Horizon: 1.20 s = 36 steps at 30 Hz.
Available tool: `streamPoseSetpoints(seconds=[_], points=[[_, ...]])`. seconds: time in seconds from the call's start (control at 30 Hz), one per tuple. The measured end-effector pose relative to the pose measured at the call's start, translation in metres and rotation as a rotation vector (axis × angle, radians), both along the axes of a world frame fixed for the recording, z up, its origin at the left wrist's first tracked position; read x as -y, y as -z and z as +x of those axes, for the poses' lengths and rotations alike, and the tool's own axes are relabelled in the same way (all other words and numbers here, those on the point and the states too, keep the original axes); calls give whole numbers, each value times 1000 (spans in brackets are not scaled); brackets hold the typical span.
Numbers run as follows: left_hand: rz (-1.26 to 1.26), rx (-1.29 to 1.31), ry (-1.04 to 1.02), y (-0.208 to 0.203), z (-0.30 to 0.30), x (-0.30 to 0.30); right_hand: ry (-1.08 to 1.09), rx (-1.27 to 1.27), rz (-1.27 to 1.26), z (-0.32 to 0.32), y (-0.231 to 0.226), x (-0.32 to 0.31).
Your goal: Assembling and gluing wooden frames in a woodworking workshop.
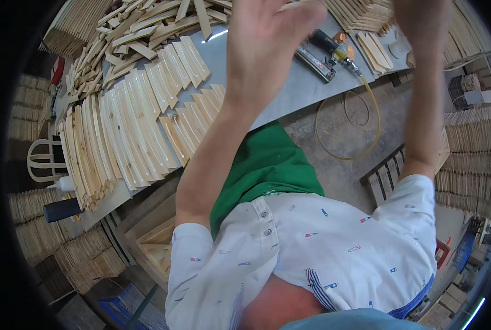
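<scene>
My left hand (273, 38) is raised over the work table (289, 93) at the top of the view, blurred, its fingers partly cut off by the upper edge. My right hand (421, 19) is also at the upper edge, smeared by motion, with its fingers out of sight. What either hand holds, if anything, I cannot make out. Between them on the table lies a nail gun (320, 60) with a yellow air hose (378, 118). To the left of my left forearm, rows of flat wooden slats (138, 126) lie side by side, many bearing white lines that look like glue.
Loose wooden pieces (146, 30) are heaped at the far left. Stacked slats (361, 14) and a few pale strips (374, 52) lie at the far right. A white bottle (65, 183) is by the left table edge. The hose loops down beside the table; wood stacks (473, 159) stand right.
</scene>
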<state>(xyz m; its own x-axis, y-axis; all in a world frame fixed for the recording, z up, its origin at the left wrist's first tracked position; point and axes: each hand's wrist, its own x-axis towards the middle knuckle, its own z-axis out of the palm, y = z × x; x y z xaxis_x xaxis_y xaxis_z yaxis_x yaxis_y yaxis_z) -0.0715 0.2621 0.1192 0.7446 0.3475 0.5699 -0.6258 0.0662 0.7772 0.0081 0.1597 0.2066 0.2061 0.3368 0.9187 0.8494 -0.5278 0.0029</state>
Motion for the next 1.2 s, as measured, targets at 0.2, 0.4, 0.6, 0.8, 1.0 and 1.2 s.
streamPoseSetpoints(seconds=[0.2,0.4,0.6,0.8,1.0,1.2], points=[[-332,112,-208,24,17,11,-312,-124,-59,-19,117,19],[-460,-209,-270,96,-61,-11,-551,-680,-42,28,141,36],[-617,-587,-140,111,-105,10,108,-475,-666,201,239,55],[-752,-669,-68,122,-109,28,116,-872,-735,202,243,32],[-797,-674,8,138,-101,31,117,-1030,-584,198,191,52],[-894,-642,42,154,-73,36,-32,-1018,-460,180,173,69]])
